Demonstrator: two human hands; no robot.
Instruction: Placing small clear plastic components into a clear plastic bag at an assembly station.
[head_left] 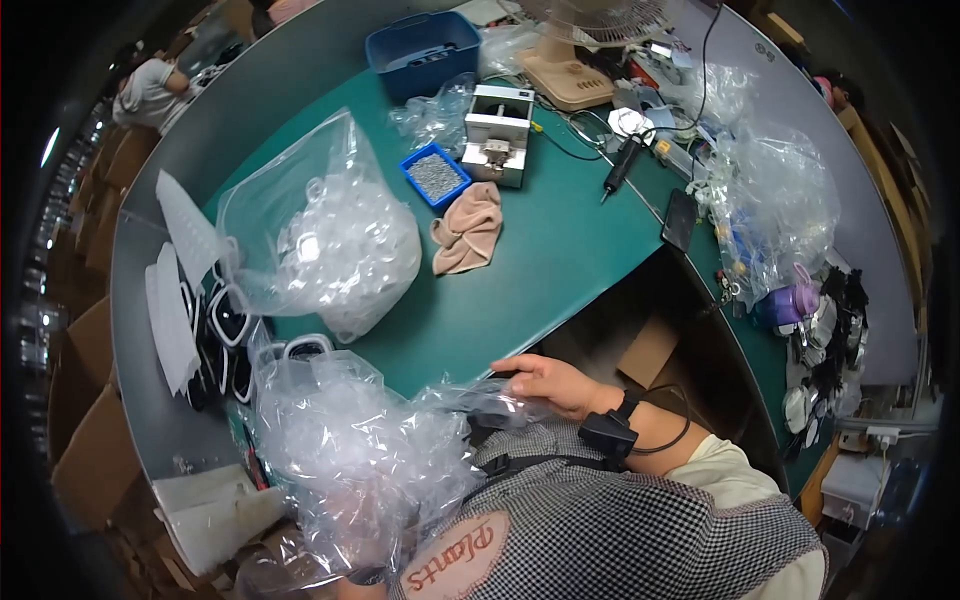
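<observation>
A large crumpled clear plastic bag (340,430) lies across my lap and the table's near edge. My left hand (365,505) is behind or inside the film, showing only as a blurred skin tone; its fingers are hidden. At the bag's right end, my right hand (548,382) has its index finger stretched out to the left, and a strip of the film runs below it. I see no firm grip there. Another clear bag (350,250), full of small translucent plastic pieces, stands on the green table (450,330).
Beyond the bags are a beige cloth (470,228), a blue tray of small grey parts (436,176), a metal bench device (498,135) and a dark blue bin (423,55). A fan (565,75) stands at the back. Black-and-white framed parts (230,320) stand at left; a phone (679,220) lies right.
</observation>
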